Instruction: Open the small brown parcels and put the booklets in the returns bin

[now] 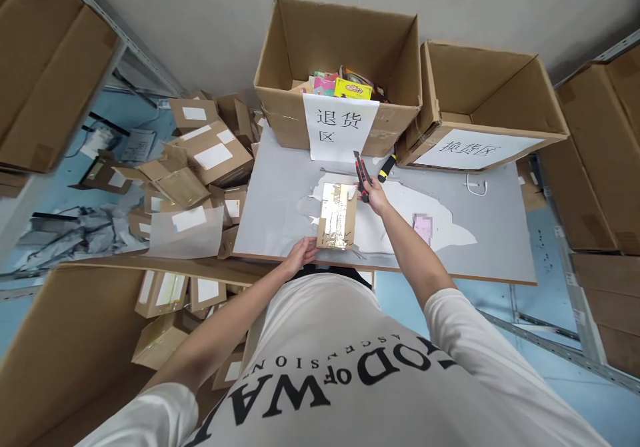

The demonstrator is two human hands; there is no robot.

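A small cardboard parcel [337, 215] wrapped in shiny clear tape lies on the grey table [280, 200] in front of me. My left hand [301, 254] rests against its near left corner and steadies it. My right hand [375, 195] grips a red and black utility knife [361, 173] at the parcel's far right corner, with the blade end pointing away from me.
Two big open cartons stand at the table's back: one with a white paper sign [340, 125] and colourful items inside, one at the right [483, 103] looking empty. A yellow-handled tool [386, 167] lies near the knife. Several small parcels [200, 160] are piled left of the table.
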